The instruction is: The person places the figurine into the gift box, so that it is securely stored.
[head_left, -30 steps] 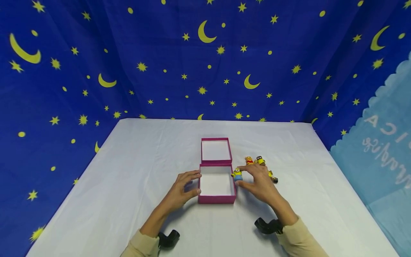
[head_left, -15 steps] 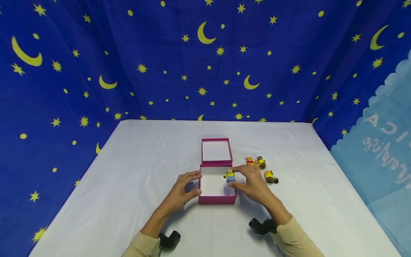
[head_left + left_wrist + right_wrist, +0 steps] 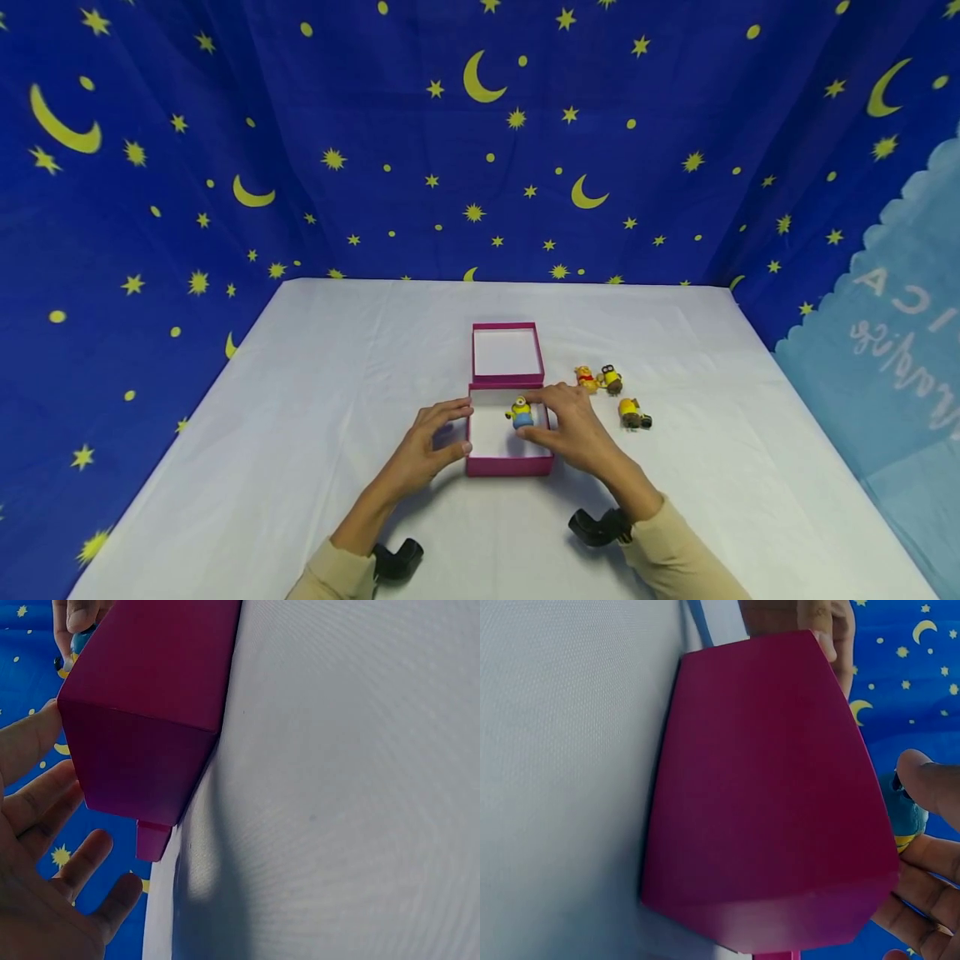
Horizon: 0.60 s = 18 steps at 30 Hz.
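My right hand (image 3: 573, 427) pinches a yellow minion toy figure (image 3: 521, 414) with blue legs between thumb and fingers. The figure hangs over the inside of a magenta box (image 3: 510, 467) with a white interior. In the right wrist view, thumb and fingers hold the figure (image 3: 905, 814) just past the box's rim. My left hand (image 3: 423, 442) touches the box's left side with thumb and fingertips, its fingers spread. The left wrist view shows this left hand (image 3: 37, 840) against the box (image 3: 150, 712), the other fingers apart from it.
The magenta box lid (image 3: 507, 352) lies directly behind the box, white inside up. Right of the box are a Winnie-the-Pooh figure (image 3: 586, 379), a minion figure with dark goggles (image 3: 611, 379) and another yellow figure (image 3: 632, 414), apparently lying down. A white cloth (image 3: 337, 358) covers the table.
My right hand has carried the minion figure leftward, from beside the box's right wall to over its inside. The yellow figure at the right came into full view. My left hand stays put.
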Motion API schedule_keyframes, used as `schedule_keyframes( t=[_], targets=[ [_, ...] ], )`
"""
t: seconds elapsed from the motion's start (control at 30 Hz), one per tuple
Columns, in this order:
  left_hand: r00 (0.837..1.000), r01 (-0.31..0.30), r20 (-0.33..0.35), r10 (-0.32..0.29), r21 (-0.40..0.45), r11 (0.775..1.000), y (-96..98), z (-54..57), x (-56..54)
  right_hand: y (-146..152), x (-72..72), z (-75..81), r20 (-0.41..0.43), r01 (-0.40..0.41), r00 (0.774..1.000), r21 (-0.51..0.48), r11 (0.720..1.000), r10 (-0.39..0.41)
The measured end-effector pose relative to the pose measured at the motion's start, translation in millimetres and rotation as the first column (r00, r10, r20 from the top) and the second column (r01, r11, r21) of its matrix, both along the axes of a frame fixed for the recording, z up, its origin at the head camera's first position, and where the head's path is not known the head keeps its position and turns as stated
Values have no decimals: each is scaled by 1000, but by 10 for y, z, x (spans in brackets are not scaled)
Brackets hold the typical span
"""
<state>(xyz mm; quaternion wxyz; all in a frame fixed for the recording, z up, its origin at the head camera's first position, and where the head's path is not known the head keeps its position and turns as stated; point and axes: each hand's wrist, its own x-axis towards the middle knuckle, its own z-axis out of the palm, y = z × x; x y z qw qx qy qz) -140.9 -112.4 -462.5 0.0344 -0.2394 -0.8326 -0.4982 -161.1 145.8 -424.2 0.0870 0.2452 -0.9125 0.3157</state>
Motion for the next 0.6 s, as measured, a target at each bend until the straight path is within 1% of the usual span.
schedule_keyframes(
  t=[0.27,0.33,0.43,0.6],
  targets=[
    [997,-11,72,12,-14,1000,4,15,-2,-103,-4,-2,-4,-37,999,18,999,37],
    [997,-9,81,11,-15,1000,4,13,-3,-135,-14,-4,-6,-48,999,26,998,48],
    [997,-8,83,9,-15,1000,2,13,-3,-182,-29,-10,2,-56,998,38,998,56],
    [998,-5,65,6,-16,1000,-2,6,-6,-248,-51,-22,19,-67,998,65,996,66]
  ],
)
